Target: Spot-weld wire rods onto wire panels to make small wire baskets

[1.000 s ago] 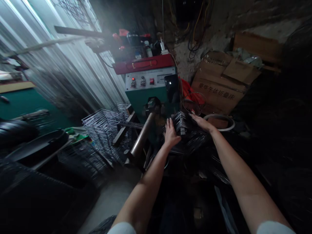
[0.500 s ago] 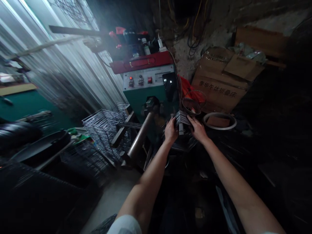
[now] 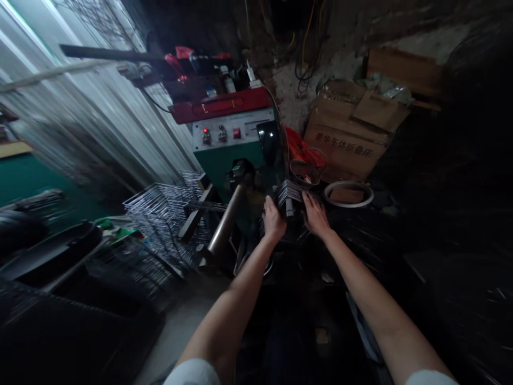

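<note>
A tight stack of wire racks (image 3: 289, 193) stands in front of a green machine (image 3: 234, 147) with a red top and a control panel. My left hand (image 3: 273, 220) presses against the stack's left side with fingers closed on it. My right hand (image 3: 315, 215) grips the stack's right side. Both arms reach forward from the bottom of the view. A thick metal arm (image 3: 225, 224) of the machine slants down just left of my left hand.
Wire baskets (image 3: 166, 206) are piled to the left on the floor. A cardboard box (image 3: 348, 141) and a white ring (image 3: 348, 193) lie to the right. Corrugated metal wall at the left; the right side is dark.
My hands have drawn closer together on the wire stack, squeezing it into a narrower bundle. The view has shifted slightly to the right.
</note>
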The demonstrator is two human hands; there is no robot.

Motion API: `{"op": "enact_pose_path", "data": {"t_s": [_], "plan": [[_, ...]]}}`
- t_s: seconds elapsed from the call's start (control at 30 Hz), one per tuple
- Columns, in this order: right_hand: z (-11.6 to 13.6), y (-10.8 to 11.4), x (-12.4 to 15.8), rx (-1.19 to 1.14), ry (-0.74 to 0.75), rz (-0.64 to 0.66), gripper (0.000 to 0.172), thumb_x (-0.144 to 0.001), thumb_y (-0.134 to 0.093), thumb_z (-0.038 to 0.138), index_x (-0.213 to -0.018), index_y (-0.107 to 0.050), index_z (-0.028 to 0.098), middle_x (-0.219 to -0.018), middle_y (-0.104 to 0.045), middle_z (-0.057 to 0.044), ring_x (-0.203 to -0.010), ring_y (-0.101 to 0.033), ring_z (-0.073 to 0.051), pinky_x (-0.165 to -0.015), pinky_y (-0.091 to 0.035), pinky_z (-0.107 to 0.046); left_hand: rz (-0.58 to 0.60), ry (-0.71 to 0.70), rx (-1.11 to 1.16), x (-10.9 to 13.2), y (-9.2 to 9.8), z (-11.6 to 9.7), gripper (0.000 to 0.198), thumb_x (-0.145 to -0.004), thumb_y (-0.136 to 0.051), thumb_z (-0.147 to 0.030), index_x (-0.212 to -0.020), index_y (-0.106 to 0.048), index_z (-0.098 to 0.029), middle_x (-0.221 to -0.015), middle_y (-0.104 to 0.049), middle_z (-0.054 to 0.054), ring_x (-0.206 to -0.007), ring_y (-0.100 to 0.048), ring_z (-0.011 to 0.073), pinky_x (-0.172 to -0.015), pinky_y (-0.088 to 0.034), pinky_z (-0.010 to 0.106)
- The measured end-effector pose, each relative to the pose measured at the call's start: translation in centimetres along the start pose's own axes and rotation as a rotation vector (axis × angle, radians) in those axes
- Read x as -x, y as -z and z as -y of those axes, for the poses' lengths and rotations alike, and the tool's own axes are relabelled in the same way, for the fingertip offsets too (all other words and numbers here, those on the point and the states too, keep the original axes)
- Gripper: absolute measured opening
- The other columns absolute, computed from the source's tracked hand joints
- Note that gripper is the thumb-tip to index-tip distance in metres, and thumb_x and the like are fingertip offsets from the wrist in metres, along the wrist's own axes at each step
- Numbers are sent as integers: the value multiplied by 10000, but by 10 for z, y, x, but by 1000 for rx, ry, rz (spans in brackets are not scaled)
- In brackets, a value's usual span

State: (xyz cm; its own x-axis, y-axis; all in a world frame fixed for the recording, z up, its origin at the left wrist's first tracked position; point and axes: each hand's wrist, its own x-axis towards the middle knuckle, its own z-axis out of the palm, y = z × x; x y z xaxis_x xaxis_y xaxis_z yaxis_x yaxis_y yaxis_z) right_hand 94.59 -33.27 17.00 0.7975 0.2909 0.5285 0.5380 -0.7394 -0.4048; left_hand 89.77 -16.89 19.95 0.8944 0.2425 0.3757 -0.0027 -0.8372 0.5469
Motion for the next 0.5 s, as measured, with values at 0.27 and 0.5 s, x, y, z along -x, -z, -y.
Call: {"op": "enact_pose_path", "data": {"t_s": [0.27, 0.5], "plan": [[5, 20, 182, -328, -279, -53, 453, -926, -482, 339, -1336, -563, 163, -1285, -635, -159, -1212, -588, -303, -1054, -466, -512, 408, -299, 29, 168, 70, 23, 878, -800, -568, -154, -1555, -129, -65, -1633, -57, 281, -1516, -83, 391, -1175, -287, 594], [78, 50, 386, -670, -507, 378, 361, -956, -499, 518, -1140, -722, 303, -1094, -747, -74, -1026, -702, -318, -919, -562, -511, 289, 173, 133, 299, 219, 152, 728, -779, -652, -597, -1399, -496, -248, -1452, -548, 123, -1347, -505, 373, -1118, -421, 547]]}}
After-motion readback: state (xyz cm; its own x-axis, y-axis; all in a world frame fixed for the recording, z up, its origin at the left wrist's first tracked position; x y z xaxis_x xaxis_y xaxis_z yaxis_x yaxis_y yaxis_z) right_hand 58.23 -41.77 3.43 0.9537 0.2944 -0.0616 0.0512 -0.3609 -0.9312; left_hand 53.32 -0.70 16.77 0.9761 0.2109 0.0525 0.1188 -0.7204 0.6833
